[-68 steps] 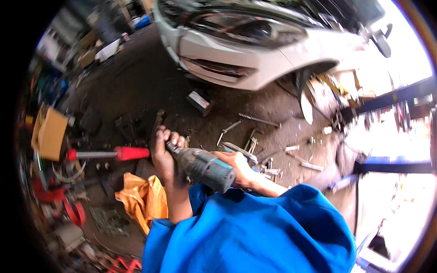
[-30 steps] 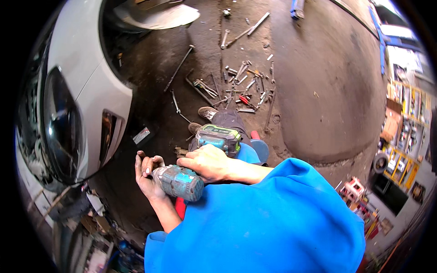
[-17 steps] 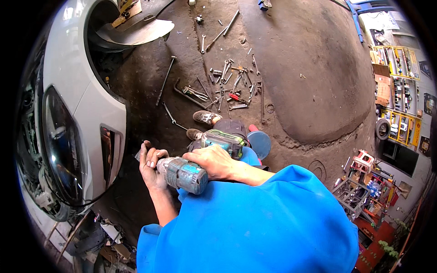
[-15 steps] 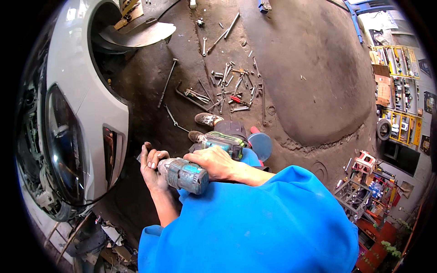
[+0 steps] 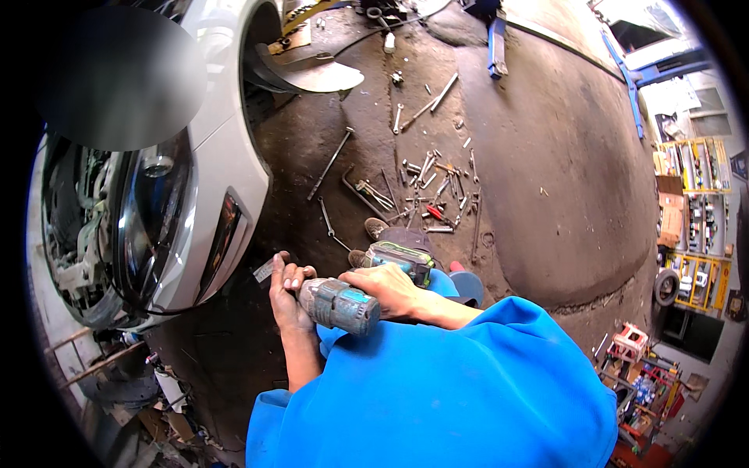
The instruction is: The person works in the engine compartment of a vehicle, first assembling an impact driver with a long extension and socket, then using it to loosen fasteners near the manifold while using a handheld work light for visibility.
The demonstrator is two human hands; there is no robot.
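Power tool [image 5: 342, 306]: scuffed, matt, perhaps plastic. Car body [image 5: 226, 140]: glossy, smooth. Shirt [image 5: 437, 382]: matt cloth.

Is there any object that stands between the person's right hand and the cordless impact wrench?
Nothing visible does: the right hand already grips the cordless impact wrench directly, while the left hand is at its nose.

From the head, we look steeply down through a left-hand fisheye set near the power tool [image 5: 339, 306], facing the floor [image 5: 569, 210] beyond it and taking in the car [image 5: 226, 132] left of the tool and shelves [image 5: 698, 222] well to its right.
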